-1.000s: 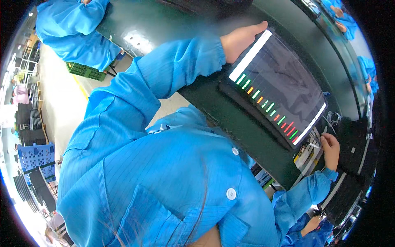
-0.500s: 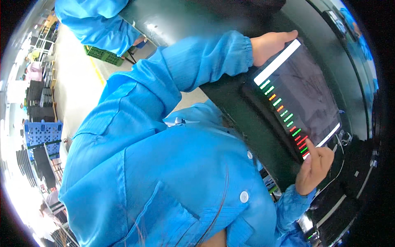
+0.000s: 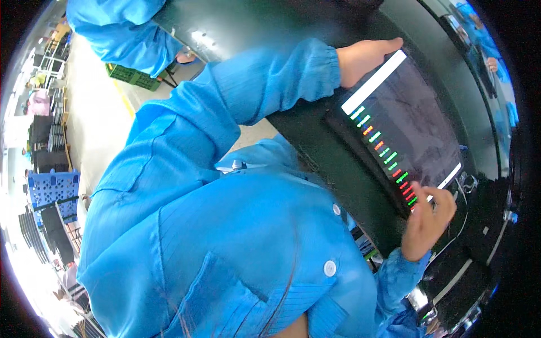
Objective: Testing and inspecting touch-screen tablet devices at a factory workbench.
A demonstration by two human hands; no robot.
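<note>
Your left hand [image 3: 360, 59] and right hand [image 3: 425, 222] grip opposite ends of the dark panel [image 3: 408, 127], fingers pinching its edges.

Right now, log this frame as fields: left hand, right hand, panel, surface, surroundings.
left hand: left hand grips the far end of the panel
right hand: right hand holds the near end, thumb by the coloured marks
panel: flat dark panel, white strip at its far end, row of green and red marks
surface: dark workbench
surroundings: blue crate, green crate
</note>
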